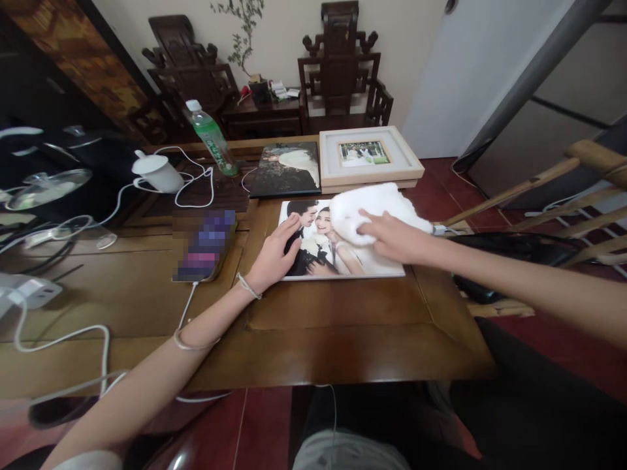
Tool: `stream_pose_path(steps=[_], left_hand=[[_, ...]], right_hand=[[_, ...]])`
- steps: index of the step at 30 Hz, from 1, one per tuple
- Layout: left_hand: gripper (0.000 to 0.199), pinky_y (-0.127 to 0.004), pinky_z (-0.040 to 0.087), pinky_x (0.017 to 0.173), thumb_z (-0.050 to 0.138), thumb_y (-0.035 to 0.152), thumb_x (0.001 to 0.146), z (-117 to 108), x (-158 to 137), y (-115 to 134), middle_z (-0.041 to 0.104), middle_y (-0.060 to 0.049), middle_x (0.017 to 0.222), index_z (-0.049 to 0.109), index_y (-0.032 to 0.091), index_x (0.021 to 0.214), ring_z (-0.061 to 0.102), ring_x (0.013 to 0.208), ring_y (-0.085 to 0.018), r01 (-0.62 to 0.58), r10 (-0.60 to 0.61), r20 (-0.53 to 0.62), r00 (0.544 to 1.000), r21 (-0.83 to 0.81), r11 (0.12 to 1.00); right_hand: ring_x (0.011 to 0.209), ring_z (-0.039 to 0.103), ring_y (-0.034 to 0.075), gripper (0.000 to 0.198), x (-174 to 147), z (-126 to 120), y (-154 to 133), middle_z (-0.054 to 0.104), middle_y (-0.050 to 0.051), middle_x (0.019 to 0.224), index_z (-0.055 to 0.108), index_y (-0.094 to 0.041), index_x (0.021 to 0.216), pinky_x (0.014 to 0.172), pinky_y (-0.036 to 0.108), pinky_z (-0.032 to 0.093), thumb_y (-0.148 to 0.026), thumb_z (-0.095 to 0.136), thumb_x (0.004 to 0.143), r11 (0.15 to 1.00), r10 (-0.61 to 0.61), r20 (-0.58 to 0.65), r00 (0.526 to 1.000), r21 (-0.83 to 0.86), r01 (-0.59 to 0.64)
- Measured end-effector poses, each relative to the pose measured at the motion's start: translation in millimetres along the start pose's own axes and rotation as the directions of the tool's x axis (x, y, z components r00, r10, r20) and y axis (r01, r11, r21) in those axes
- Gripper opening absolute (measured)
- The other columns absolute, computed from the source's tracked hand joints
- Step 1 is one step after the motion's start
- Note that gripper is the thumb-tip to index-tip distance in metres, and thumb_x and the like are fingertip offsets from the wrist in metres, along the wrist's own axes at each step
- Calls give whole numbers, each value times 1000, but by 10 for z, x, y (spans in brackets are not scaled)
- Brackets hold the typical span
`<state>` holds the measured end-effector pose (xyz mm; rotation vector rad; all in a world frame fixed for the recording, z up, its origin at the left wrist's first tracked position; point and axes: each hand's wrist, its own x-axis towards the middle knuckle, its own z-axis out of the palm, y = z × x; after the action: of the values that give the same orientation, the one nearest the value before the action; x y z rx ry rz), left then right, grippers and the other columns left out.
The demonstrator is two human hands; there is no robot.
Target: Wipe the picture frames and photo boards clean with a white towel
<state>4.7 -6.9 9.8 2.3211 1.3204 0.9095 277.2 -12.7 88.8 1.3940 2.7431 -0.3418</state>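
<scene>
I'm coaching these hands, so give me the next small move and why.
Probably slide the white cloth left with the right hand: the cloth covers the upper right of the photo panel, while the left hand rests on the panel's left side.

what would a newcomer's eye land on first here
Probably the fluffy white cloth under the right hand, bright against the dark wooden table and covering the upper right of a large photo of a couple. The left hand rests at that photo's left side. Next might come the pale-framed picture just behind, and the green bottle toward the table's far left.
</scene>
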Motion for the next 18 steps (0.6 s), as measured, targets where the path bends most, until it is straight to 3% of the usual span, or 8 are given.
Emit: stream_pose_path(steps=[3,6,9,14,18], left_hand=[[45,-46,28,118,44,29,95,3,3,7,45,-10,149,52,16,137,38,140,-24,-1,1,-4,1000,-4,1000],[45,-45,28,118,44,29,95,4,7,15,45,-11,148,52,15,137,38,140,-24,1,-1,0,1000,-4,1000],[46,-45,28,118,44,29,95,4,7,15,45,-11,149,52,15,137,38,140,-24,1,-1,-1,1000,-3,1000],[45,-43,29,118,44,30,95,3,4,9,45,-12,148,53,13,136,39,139,-23,2,-2,-8,1000,7,1000],[44,-44,28,118,44,30,95,-5,2,11,44,-11,149,54,14,135,39,140,-24,-1,1,-3,1000,14,1000]], right_hand=[[144,21,35,48,-419,148,-300,42,16,149,66,-14,105,109,65,28,5,40,68,998,-49,6,999,37,49],[144,20,37,48,-745,223,-590,36,11,154,69,-17,99,107,68,30,5,43,66,993,-117,77,990,37,115],[143,25,36,47,-845,201,-767,40,7,152,70,-20,99,105,65,35,3,45,66,985,-174,139,975,45,169],[136,41,32,56,-535,69,-624,53,15,140,66,-19,113,102,54,41,4,42,68,995,-93,125,988,30,90],[105,63,29,47,-55,-49,-187,68,19,111,66,-12,106,81,37,48,2,39,70,999,-41,18,999,8,41]])
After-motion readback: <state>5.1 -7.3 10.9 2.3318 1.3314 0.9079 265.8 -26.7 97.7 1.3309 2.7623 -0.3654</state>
